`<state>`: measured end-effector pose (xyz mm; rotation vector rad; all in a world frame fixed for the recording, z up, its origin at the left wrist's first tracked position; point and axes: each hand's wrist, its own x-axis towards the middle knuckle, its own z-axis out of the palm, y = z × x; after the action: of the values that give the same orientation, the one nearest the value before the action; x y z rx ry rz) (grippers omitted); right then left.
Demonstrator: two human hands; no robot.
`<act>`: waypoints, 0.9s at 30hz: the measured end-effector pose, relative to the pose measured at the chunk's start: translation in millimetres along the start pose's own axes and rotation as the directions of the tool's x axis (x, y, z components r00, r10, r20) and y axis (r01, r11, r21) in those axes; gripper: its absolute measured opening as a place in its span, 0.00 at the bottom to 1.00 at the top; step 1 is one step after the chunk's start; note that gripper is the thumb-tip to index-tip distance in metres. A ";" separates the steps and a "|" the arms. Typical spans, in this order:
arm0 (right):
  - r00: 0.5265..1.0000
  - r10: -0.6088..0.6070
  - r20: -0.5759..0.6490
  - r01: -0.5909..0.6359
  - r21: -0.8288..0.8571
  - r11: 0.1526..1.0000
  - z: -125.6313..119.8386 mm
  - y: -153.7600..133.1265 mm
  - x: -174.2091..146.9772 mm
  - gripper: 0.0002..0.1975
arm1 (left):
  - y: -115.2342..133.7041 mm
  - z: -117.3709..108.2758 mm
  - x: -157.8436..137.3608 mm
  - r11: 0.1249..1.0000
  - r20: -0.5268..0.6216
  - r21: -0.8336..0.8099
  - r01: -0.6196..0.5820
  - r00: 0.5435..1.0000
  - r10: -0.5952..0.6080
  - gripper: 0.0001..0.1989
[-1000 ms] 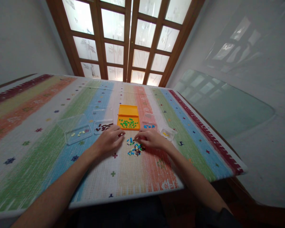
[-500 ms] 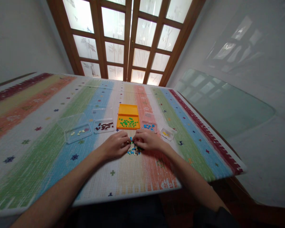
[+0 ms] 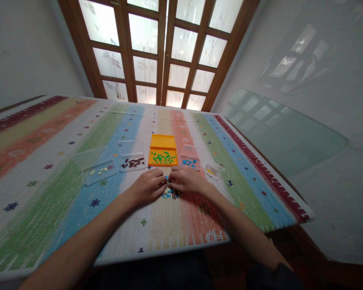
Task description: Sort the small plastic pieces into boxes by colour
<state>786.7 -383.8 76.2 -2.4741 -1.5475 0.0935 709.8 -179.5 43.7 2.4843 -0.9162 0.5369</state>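
My left hand [image 3: 153, 183] and my right hand [image 3: 184, 180] meet over the table, fingers pinched together at the tips. A bit of blue, seemingly a small building brick [image 3: 166, 177], shows between them; the fingers hide most of what they hold. Just below lies a loose pile of tiny mixed bricks [image 3: 170, 195], blue, dark brown and pale, partly under my right hand. Behind my hands an orange case [image 3: 162, 141] lies open, with green bricks [image 3: 163, 157] in its near half.
Left of the orange case are a clear box [image 3: 132, 167] of dark brown bricks and another clear box [image 3: 99, 177] with a few pale ones. To its right stand a clear box [image 3: 190, 168] of blue bricks and a small box [image 3: 212, 177] with yellow pieces. A striped tablecloth [image 3: 115, 229] covers the table.
My fingertips have drawn closer together, covering the green and blue bits seen between them before. The boxes stay put; the view has shifted slightly.
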 end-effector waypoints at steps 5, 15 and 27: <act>0.999 0.027 0.034 -0.026 -0.044 0.999 -0.9 -2.3 1.7 0.06 | 1.6 0.4 0.6 1.000 -0.010 -0.023 0.008 1.000 -0.008 0.10; 0.994 0.079 -0.081 -0.068 0.139 0.988 -13.5 8.2 7.2 0.05 | -5.9 -14.3 0.0 0.961 -0.064 -0.185 0.207 0.973 -0.222 0.05; 0.973 0.224 -0.050 -0.222 0.052 0.974 -22.4 18.3 63.2 0.08 | -20.1 -15.5 -3.9 0.952 -0.235 -0.127 0.280 0.924 -0.303 0.03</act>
<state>834.7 -338.4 98.0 -2.5819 -1.2270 0.0941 717.5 -155.7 49.4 2.3431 -0.4507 0.6717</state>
